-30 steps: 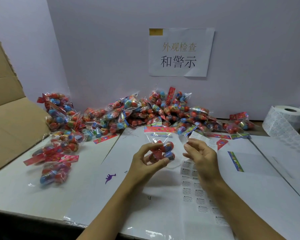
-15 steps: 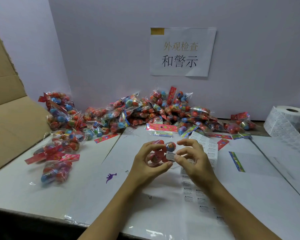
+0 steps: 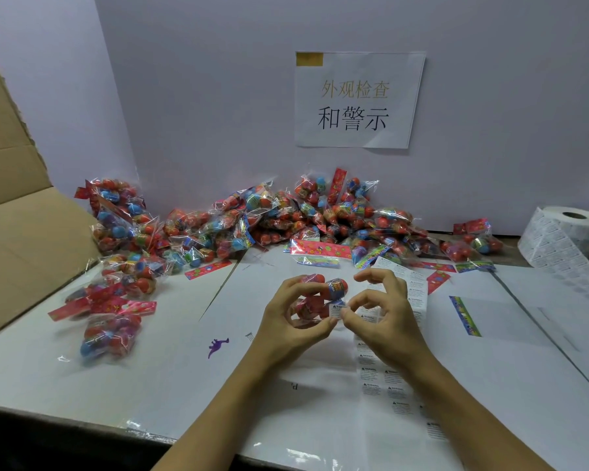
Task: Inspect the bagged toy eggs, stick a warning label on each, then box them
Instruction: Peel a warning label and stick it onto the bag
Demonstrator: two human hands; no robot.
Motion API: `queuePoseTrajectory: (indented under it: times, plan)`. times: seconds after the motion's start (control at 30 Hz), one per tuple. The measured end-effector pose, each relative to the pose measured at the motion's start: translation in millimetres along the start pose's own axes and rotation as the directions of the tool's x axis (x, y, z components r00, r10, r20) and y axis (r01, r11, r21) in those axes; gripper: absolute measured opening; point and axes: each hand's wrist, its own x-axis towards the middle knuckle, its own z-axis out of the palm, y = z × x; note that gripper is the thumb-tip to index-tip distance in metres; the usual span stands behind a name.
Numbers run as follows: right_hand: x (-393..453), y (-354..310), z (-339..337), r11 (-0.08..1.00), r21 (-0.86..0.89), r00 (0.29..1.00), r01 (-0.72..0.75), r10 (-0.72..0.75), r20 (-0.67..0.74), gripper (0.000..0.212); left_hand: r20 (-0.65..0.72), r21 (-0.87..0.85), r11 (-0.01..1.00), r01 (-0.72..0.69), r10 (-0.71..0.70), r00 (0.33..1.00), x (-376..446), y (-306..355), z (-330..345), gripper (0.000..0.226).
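Note:
My left hand [image 3: 288, 319] grips a clear bag of red and blue toy eggs [image 3: 320, 295] just above the table's middle. My right hand [image 3: 381, 314] pinches a small white warning label [image 3: 335, 310] between thumb and forefinger and holds it against the bag's side. A strip of warning labels [image 3: 385, 375] lies on the table under my right forearm. A big heap of bagged eggs [image 3: 286, 219] runs along the back wall. A few more bags [image 3: 111, 321] lie at the left.
An open cardboard box [image 3: 21, 232] stands at the left edge. A roll of labels [image 3: 565, 236] sits at the far right. White sheets [image 3: 524, 317] cover the table. A paper sign [image 3: 357, 100] hangs on the wall. Loose header cards [image 3: 464, 316] lie at right.
My right hand came in from the label strip to the bag, bringing a label against it. My left hand kept the bag in nearly the same spot.

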Motion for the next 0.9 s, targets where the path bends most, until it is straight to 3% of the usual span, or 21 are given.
queuePoseTrajectory:
  times: [0.53,0.9]
  plan:
    - [-1.1,-2.8,1.5,1.0,-0.026,1.0,-0.001,0.001,-0.013,0.028,-0.009,0.031,0.999,-0.017,0.017,1.0,0.7,0.5,-0.3,0.042]
    - [-2.0,-4.4,5.3,1.0,-0.001,0.999,-0.002,0.002,-0.038,0.021,-0.093,-0.031,0.999,0.013,-0.016,0.996,3.7,-1.6,2.2,0.023]
